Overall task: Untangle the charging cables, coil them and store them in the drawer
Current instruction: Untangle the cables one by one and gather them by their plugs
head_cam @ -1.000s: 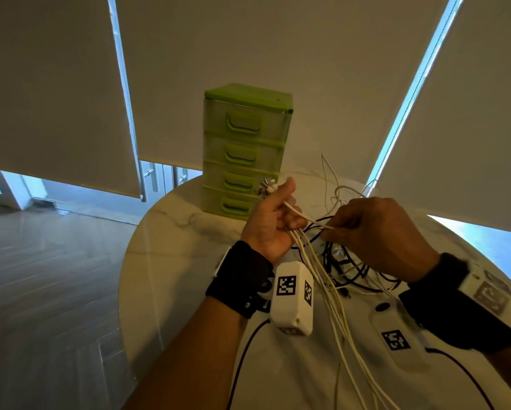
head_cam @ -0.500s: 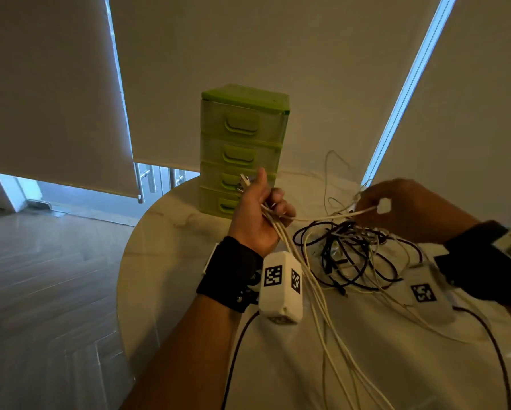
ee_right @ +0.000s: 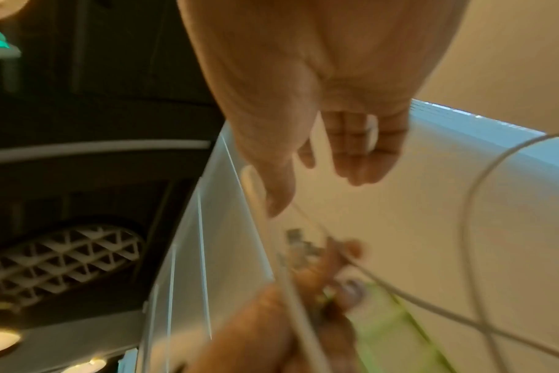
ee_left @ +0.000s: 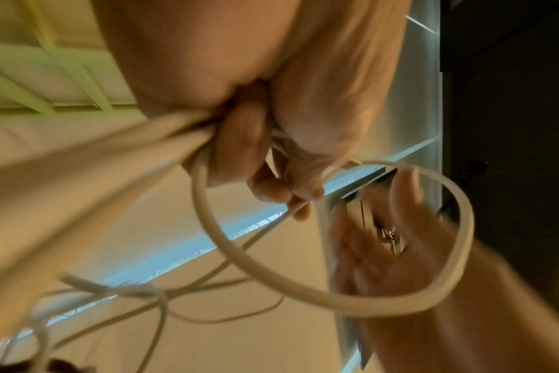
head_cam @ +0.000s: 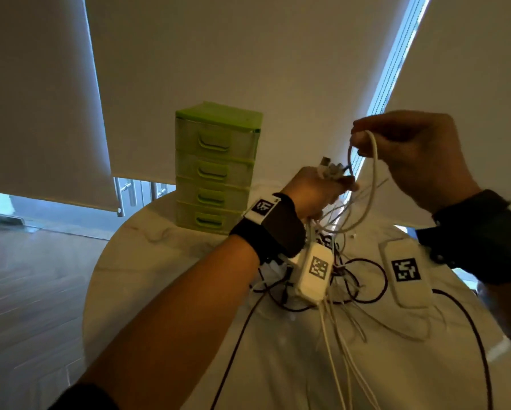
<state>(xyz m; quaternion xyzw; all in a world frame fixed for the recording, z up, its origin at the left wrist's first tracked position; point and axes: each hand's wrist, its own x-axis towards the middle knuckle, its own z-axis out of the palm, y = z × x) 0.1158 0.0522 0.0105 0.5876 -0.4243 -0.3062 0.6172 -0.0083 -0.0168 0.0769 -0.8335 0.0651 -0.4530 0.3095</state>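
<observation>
Right hand now higher, white cable looped between hands.

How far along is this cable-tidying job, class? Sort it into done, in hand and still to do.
Done: the left hand grips a gathered bunch of white cables near their plugs. In hand: the right hand pinches one white cable loop raised above that bunch. Left: the black cables lie tangled on the table, nothing is coiled, and all four drawers of the green drawer unit are shut.
</observation>
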